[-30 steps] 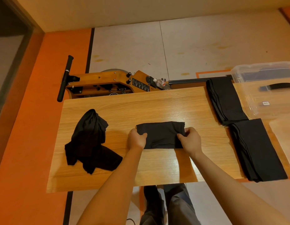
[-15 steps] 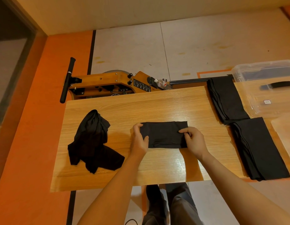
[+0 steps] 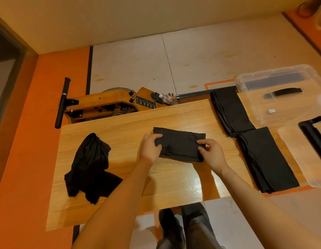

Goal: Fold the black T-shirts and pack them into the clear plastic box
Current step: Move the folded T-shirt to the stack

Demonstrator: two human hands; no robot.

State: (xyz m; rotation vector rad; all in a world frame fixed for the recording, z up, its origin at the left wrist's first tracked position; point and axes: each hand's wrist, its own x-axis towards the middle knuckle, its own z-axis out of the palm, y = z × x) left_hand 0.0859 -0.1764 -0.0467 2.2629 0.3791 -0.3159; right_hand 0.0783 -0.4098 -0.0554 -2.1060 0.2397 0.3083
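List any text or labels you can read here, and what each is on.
None can be read.
Black plate on the wooden machine: pale print, too small to read.
Bottle: red-and-white label, blurred.
Small sticker in the clear box: too small to read.

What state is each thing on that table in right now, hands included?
Left hand: gripping the folded T-shirt's left end.
Right hand: pinching its right end.
Folded T-shirt: folded small, on the table.
Crumpled T-shirt: unfolded, heaped.
Two folded stacks: flat, unpacked.
Clear plastic box: open.
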